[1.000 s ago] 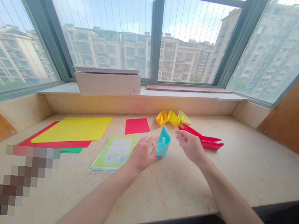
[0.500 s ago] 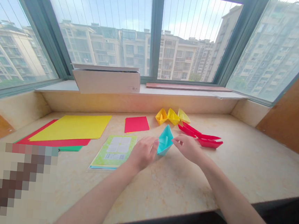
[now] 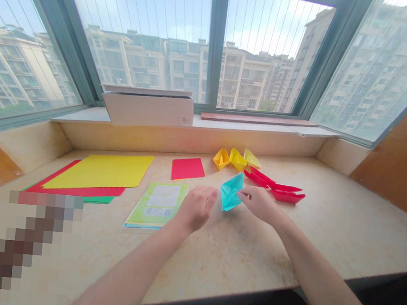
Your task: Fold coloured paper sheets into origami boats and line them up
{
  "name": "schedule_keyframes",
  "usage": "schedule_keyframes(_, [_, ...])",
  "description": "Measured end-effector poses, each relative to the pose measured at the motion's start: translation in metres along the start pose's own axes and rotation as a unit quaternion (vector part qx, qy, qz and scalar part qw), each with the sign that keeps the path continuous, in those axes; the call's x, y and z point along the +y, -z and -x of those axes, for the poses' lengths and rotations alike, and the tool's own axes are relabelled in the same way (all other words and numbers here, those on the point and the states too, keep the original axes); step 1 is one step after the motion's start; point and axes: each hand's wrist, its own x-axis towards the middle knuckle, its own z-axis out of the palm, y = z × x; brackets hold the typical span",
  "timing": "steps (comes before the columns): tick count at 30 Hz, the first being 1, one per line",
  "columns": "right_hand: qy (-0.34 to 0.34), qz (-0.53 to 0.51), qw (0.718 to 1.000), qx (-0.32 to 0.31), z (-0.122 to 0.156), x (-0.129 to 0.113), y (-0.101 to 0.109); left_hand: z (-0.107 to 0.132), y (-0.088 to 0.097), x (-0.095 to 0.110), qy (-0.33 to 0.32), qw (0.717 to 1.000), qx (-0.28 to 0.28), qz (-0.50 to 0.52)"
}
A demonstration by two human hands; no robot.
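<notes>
Right hand (image 3: 261, 204): fingers pinched the right edge of a turquoise folded-paper boat (image 3: 230, 198). Left hand (image 3: 197, 210): fingers loosely curled, gripping nothing visible, just left of the boat. Beside the left fingers: green-printed paper packet (image 3: 163, 201). Just beyond the right fingers: two long folded red paper pieces (image 3: 287, 196). Farther beyond: three yellow-toned folded-paper boats (image 3: 237, 160); left of these, a square red paper sheet (image 3: 188, 168). Well left of the left fingers: large yellow paper sheet (image 3: 105, 171).
</notes>
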Motion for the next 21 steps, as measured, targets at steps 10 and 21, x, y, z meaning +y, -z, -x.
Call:
schedule_keyframes(10, [0.000,-0.051,0.995,0.087,-0.005,0.012,-0.009,0.000,0.000,0.001,0.001,1.000,-0.016,0.004])
schedule_keyframes(21, [0.100,-0.045,0.989,0.100,-0.003,0.007,-0.010,0.001,-0.010,-0.006,0.000,0.998,-0.059,-0.021])
